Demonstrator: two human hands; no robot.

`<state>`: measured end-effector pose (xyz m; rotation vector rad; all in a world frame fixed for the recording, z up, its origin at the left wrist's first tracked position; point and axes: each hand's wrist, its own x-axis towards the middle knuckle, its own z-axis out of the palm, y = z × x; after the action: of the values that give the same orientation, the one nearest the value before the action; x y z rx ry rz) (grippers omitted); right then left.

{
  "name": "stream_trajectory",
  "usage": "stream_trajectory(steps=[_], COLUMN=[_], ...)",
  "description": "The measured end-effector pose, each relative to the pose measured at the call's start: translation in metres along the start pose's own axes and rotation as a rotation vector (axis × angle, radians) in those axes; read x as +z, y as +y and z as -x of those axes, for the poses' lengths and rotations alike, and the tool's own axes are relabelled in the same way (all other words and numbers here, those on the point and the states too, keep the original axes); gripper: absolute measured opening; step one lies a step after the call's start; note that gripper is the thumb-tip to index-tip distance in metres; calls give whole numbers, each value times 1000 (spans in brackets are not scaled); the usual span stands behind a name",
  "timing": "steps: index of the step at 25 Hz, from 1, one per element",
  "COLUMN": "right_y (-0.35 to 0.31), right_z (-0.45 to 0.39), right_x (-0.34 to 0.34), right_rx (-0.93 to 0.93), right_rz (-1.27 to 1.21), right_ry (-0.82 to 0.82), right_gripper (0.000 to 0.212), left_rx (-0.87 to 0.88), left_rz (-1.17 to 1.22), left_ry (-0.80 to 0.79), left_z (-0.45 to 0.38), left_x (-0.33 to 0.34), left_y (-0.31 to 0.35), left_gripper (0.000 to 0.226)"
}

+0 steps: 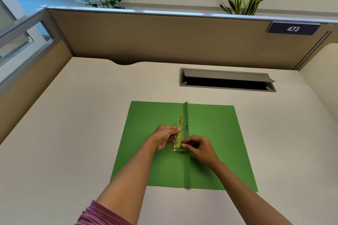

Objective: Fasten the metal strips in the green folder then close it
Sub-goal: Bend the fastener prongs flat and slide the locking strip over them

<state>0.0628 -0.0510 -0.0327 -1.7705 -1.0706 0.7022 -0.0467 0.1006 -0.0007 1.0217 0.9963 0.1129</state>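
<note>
A green folder (210, 133) lies open and flat on the desk, its spine fold running down the middle. Just left of the fold sits a yellow fastener bar (178, 131), lying lengthwise along the spine, with thin metal strips (186, 130) beside it. My left hand (164, 138) grips the bar from the left, thumb near its middle. My right hand (198, 147) pinches at the bar's near end with fingertips together; the strip end there is too small to make out.
A cream desk (82, 124) carries the folder. An open grey cable hatch (226, 80) sits behind it. Brown partition walls (164, 36) enclose the back and sides, with a "473" sign (293, 28) and plants above.
</note>
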Motion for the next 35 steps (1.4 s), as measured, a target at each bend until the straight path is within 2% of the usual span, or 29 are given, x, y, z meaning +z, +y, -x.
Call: stream_trajectory(steps=[2,7,13,28,35], right_y=[-1,-4,-7,-6,0], right_z=[4,3,4,10,19], right_x=[4,16,21,20,3], right_rx=[-29,-35,35,77,132], right_rz=[27,128,53,-41,-91], right_ry=[-14,44,149,182,287], right_gripper=[17,10,8,12,18], left_rx=[0,-7,12,43,104], left_rz=[-12,-6,-13,-111,-175], left_ry=[3,7,21,53,78], left_z=[1,0,-1,-3,-3], left_x=[1,0,1,5,4], left_y=[1,-1,-3,-7,-15], left_gripper=[7,5,6,7,6])
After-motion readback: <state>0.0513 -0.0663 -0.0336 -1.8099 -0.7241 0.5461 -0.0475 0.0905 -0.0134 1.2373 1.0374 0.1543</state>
